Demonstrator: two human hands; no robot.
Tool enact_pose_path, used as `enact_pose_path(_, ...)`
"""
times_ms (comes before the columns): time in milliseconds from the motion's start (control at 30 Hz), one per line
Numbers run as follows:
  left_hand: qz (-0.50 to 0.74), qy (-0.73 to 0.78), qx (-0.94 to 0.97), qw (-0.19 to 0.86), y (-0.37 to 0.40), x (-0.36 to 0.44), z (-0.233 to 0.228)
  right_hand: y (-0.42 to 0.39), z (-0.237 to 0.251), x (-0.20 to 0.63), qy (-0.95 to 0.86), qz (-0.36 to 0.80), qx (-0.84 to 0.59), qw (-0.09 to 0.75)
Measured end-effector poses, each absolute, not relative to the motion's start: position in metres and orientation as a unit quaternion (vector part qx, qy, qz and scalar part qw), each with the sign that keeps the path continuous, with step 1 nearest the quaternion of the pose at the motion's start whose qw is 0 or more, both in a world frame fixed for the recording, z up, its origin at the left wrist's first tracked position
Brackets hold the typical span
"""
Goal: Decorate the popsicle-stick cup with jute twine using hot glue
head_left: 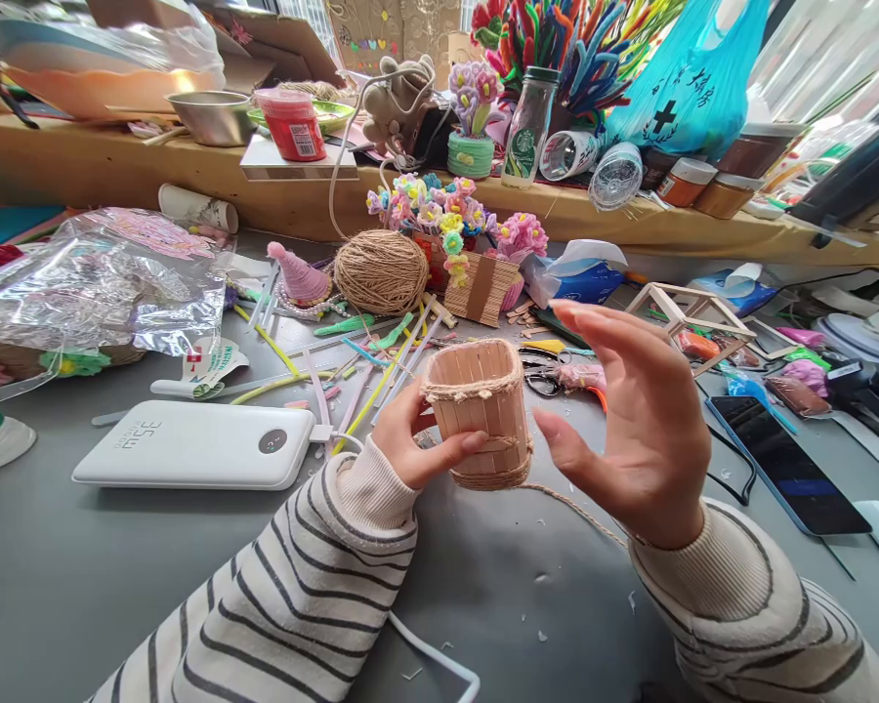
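Observation:
A small wooden-slat basket (487, 415), with twine wound round its rim and base, is held up above the grey table. My left hand (425, 439) grips it from the left side, thumb across the front slats and the other fingers behind, mostly hidden. To the right of the basket, my right hand (630, 420) is open, fingers and thumb curved apart with nothing between them. A strand of twine (578, 508) runs from the basket's base toward my right wrist. The basket's mouth faces up and slightly toward me.
A white power bank (197, 444) with a cable lies left. Behind are a twine ball (381, 271), craft sticks (481, 288), scissors (546, 376) and scattered strips. A phone (787, 464) and a wooden frame (692, 317) lie right. A cluttered ledge (293, 200) crosses the back.

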State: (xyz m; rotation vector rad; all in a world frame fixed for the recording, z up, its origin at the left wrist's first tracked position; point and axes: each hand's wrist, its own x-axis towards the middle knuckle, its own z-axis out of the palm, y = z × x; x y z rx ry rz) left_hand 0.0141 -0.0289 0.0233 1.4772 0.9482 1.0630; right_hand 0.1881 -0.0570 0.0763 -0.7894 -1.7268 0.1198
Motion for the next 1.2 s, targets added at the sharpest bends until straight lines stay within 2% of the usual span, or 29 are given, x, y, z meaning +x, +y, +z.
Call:
enact_pose_path(100, 0.450, 0.394, 0.613, 0.516, -0.029, 0.014, 0.024, -0.059, 0.075, 0.189, -0.730, 0.059, -0.355, 0.581)
enact_pose_path(233, 0.444, 0.386, 0.622, 0.517, -0.027, 0.012, 0.022, -0.059, 0.077, 0.188, -0.751, 0.078, -0.373, 0.539)
enact_pose_path(367, 0.426, 0.408, 0.633, 0.502, -0.025, 0.011, 0.021, -0.057, 0.076, 0.190, -0.724, 0.081, -0.394, 0.560)
enact_pose_path(567, 0.485, 0.468, 0.630, 0.385, -0.028, 0.017, 0.023, -0.050, 0.069, 0.198, -0.664, 0.052, -0.440, 0.602)
enact_pose_path(767, 0.451, 0.501, 0.686, 0.275, -0.018, 0.012, 0.018, -0.044, 0.074, 0.208, -0.652, 0.048, -0.443, 0.614)
enact_pose_path(967, 0.394, 0.495, 0.714, 0.300, -0.008, 0.010, 0.008, -0.042, 0.077, 0.216, -0.656, 0.029, -0.443, 0.610)
enact_pose_path(1200, 0.412, 0.481, 0.696, 0.339, -0.009, 0.011, 0.012, -0.044, 0.084, 0.220, -0.657, 0.049, -0.456, 0.598)
